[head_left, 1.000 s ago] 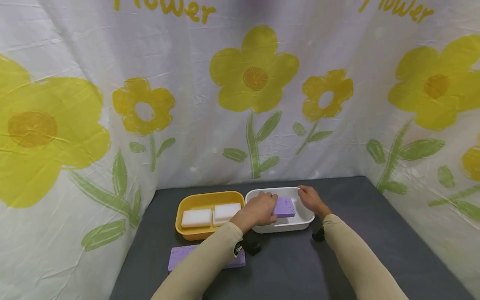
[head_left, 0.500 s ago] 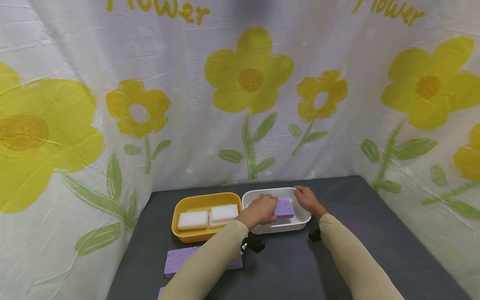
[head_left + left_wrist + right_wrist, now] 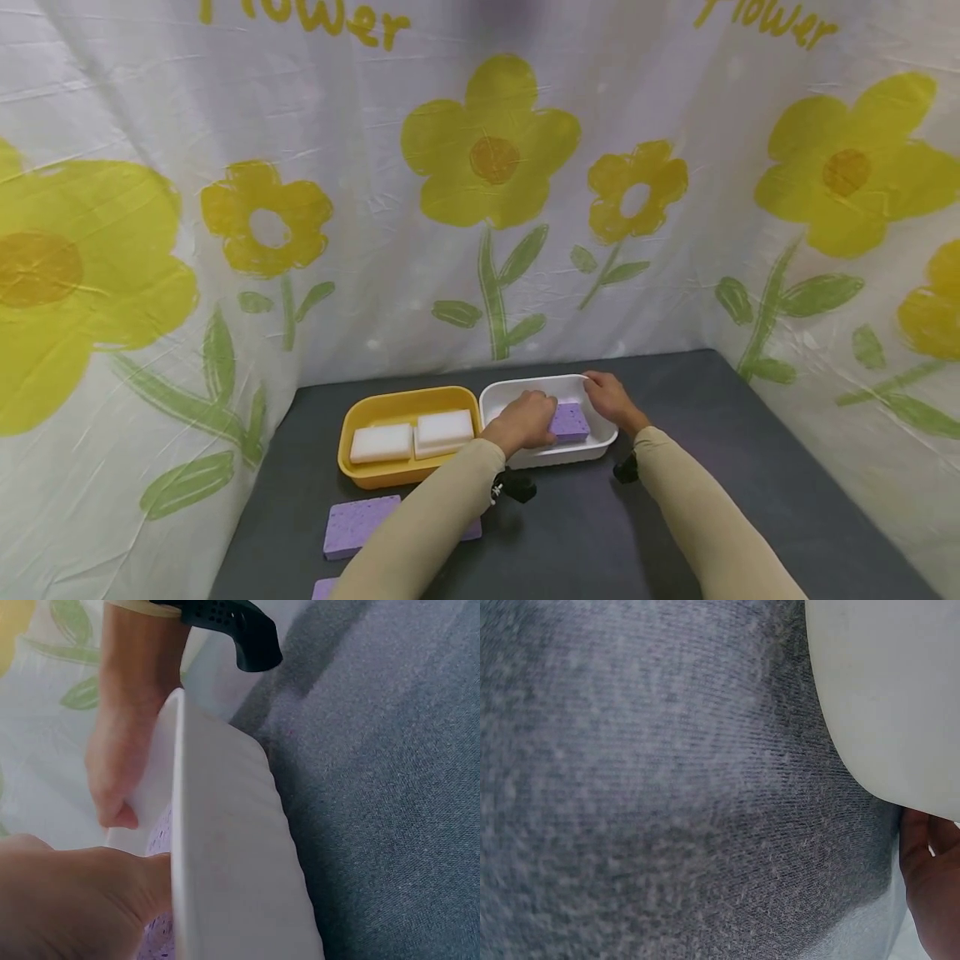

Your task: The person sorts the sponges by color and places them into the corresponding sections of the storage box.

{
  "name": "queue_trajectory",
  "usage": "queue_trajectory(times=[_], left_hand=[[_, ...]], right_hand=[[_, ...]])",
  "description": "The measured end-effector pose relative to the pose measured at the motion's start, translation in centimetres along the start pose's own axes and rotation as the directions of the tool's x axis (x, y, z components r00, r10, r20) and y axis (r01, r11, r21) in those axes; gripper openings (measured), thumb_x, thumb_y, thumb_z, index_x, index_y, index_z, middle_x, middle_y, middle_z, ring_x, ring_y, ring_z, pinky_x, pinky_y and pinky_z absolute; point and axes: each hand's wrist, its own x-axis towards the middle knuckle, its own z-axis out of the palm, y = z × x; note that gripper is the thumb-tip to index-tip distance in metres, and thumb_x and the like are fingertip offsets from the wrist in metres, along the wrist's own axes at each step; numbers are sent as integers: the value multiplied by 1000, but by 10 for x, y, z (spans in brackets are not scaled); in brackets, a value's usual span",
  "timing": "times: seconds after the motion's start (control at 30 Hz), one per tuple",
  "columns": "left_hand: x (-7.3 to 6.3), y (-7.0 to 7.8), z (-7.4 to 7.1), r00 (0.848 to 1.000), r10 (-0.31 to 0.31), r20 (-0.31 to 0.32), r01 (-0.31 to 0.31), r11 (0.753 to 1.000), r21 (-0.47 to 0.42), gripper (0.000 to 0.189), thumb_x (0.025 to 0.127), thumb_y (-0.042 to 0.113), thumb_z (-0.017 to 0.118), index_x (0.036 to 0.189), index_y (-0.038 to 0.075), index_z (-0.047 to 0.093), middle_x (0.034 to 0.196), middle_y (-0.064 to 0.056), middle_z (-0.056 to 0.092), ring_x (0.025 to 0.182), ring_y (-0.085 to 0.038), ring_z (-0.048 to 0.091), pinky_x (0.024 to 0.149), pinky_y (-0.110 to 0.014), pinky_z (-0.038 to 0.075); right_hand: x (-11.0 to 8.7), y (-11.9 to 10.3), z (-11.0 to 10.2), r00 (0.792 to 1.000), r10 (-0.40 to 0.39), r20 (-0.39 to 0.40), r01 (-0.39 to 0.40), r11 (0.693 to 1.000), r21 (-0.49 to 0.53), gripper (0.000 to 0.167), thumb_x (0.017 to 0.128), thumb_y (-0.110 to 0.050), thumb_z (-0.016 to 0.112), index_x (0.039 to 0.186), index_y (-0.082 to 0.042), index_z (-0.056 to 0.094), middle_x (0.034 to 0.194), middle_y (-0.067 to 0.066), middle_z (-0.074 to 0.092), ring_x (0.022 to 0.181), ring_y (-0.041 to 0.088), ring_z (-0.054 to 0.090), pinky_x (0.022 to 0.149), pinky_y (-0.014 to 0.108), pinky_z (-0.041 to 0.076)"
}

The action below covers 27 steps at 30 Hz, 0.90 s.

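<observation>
A purple speckled sponge [image 3: 570, 422] lies low inside a white plastic tray [image 3: 577, 455]. From the sponge's left side, my left hand [image 3: 528, 418] holds it, its thumb dipping behind the near wall in the left wrist view. Part of the sponge [image 3: 159, 937] shows there between thumb and wall. My right hand [image 3: 611, 400] grips the tray's far right corner, fingers at the rim; the right wrist view shows the fingers [image 3: 919, 840] just below the tray's pale wall [image 3: 900, 697].
A yellow tray [image 3: 367, 477] with white sponges [image 3: 381, 442] stands directly left of the white one. In front, purple sponges [image 3: 360, 527] lie on the dark grey table [image 3: 570, 542], partly under the left sleeve [image 3: 427, 525]. A flower-printed curtain [image 3: 390, 325] closes off the back and sides.
The purple sponge has sunk slightly deeper into the white tray under my left hand. My right hand has kept its grip on the rim. The whole view has shifted a little.
</observation>
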Motion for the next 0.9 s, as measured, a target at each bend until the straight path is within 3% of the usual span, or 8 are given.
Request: queue_trajectory(times=[0.13,0.27,0.5,0.57,0.77,0.9], left_hand=[[0,3,1,1000,-5,-9,5,1000,-6,43,91,37,90,117,8,73,108,-7,73,101,-22,69,93,-35,58],[9,-1,12,1000,-5,-25,5,999,-33,44,89,38,91,116,8,74,104,-6,73,98,-20,69,91,-34,58],[56,-28,85,996,-3,-84,-6,995,-102,49,84,40,93,115,10,71,102,-5,71,94,-20,66,87,-39,58],[64,-33,96,996,5,-93,-16,994,-112,49,84,42,92,116,12,71,102,-3,70,94,-19,65,89,-36,57],[70,-34,107,990,30,-136,-46,992,-115,49,84,42,93,115,11,70,101,-4,71,97,-22,66,93,-38,57],[63,-26,99,988,30,-154,-50,991,-124,50,83,37,94,116,8,70,102,-7,73,99,-25,68,96,-39,56]], right_hand=[[4,3,0,1000,-8,4,8,1000,-6,39,112,-12,43,133,8,69,126,27,73,111,35,67,100,51,53],[5,5,1,1000,-15,9,15,1000,-13,39,112,-13,43,134,8,69,126,28,73,112,35,67,101,51,52],[5,3,-1,1000,-23,10,23,1000,-20,39,113,-13,42,133,8,69,126,27,73,115,37,66,103,55,52],[5,3,0,1000,-20,5,20,1000,-20,39,113,-12,43,133,7,69,126,26,73,115,36,66,104,54,51],[3,1,0,1000,-12,0,12,1000,-22,37,113,-12,43,130,6,70,122,24,73,110,33,65,99,50,51],[3,0,0,1000,-10,-2,10,1000,-22,36,113,-12,44,130,6,71,121,23,74,109,32,64,97,47,50]])
